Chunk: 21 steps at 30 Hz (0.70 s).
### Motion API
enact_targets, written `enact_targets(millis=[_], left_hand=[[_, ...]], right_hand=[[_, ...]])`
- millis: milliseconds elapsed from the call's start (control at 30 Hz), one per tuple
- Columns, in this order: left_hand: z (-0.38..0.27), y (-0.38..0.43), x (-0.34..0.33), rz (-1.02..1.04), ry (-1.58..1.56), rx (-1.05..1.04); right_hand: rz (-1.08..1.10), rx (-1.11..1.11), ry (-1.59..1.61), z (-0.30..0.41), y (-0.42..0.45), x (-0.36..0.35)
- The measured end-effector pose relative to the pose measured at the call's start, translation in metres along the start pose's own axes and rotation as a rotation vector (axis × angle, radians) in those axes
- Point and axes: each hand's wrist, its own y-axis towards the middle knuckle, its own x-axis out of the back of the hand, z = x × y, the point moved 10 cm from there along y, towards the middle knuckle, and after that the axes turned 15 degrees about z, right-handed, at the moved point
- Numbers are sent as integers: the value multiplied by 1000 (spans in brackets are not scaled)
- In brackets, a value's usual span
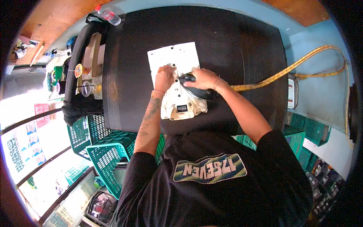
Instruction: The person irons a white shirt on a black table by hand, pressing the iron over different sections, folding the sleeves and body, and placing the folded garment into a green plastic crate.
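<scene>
A white short garment, a folded button-front shirt (184, 58) with small dark prints, lies on the black-covered ironing table (136, 37). Its collar (183, 115) faces me, with a dark woven label inside. Black buttons run down the middle. My right hand (204, 79) is wrapped around the handle of a black clothes iron (195, 90), whose tip points toward the button placket. Just left of that tip, my left hand (165, 76) rests on the placket with bent fingers. Whether those fingers pinch the cloth is hidden.
A yellow-wrapped hose (263, 83) runs from beside the iron rightward to the wall. Left of the table stand plastic cups (86, 88) and a wooden box (93, 56). A capped bottle (109, 16) lies at the back left. Green plastic crates (103, 159) sit below the near edge.
</scene>
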Motion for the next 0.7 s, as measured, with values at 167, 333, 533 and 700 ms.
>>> enact_targets(millis=[167, 333, 533, 700], left_hand=[[-30, -32, -10, -121, 394, -73], [-7, -24, -3, -62, 191, -97], [5, 46, 66, -145, 83, -249], [-12, 97, 23, 326, 209, -566]], right_hand=[[142, -163, -11, -12, -15, -18], [-3, -230, 73, -16, -23, 7], [-41, -285, 111, 36, 19, -6], [-289, -347, 154, 15, 15, -18]])
